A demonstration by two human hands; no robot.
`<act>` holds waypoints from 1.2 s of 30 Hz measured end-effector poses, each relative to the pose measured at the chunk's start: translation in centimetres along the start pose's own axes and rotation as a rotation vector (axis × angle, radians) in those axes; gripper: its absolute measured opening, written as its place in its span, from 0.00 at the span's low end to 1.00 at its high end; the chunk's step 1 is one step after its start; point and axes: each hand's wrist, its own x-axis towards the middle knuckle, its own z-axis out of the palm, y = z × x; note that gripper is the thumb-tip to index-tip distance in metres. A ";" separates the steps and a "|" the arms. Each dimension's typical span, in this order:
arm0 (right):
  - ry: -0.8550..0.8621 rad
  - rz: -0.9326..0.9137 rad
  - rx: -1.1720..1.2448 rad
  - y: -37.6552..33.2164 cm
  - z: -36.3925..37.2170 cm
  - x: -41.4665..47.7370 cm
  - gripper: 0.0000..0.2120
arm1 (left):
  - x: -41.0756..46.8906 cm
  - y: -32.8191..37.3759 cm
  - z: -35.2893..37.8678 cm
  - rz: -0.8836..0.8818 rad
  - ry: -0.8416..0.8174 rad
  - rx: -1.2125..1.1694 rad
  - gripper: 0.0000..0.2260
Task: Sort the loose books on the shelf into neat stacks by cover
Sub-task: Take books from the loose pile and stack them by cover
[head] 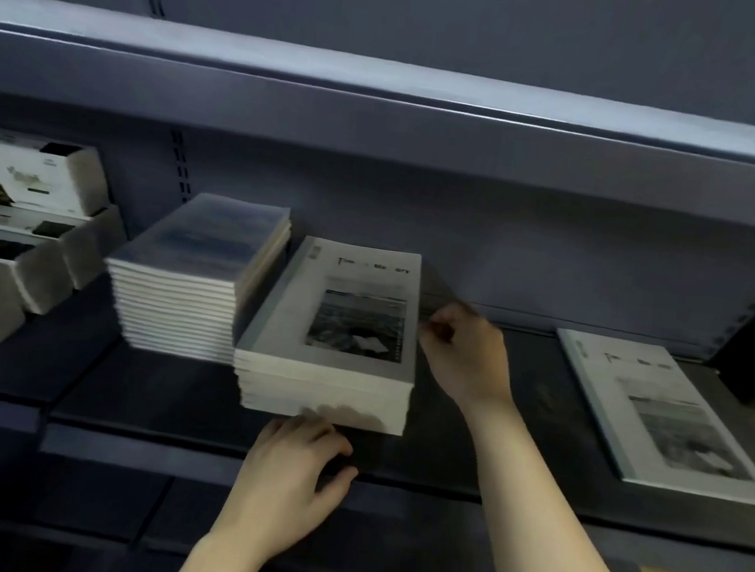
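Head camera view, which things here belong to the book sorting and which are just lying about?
Part of the job: grey-cover stack; blue-cover stack beside it; loose grey-cover book lying to the right; left hand at the stack's front; right hand at its right side.

Just lying about: white boxes at far left; upper shelf.

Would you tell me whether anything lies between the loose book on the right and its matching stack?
Nothing visible except the person's own right hand, beside the grey-covered book stack, left of the flat grey loose book.
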 end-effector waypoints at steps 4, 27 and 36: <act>-0.026 0.116 -0.073 4.8 -3.2 -1.0 0.09 | 1.6 4.0 1.6 0.022 -0.091 -0.036 0.13; 0.034 0.624 -0.409 26.2 -17.7 -4.3 0.30 | 8.9 18.8 10.5 0.092 -0.053 -0.028 0.10; 0.008 0.673 -0.447 27.7 -18.0 -3.6 0.47 | 9.6 19.7 11.2 0.044 -0.047 0.009 0.10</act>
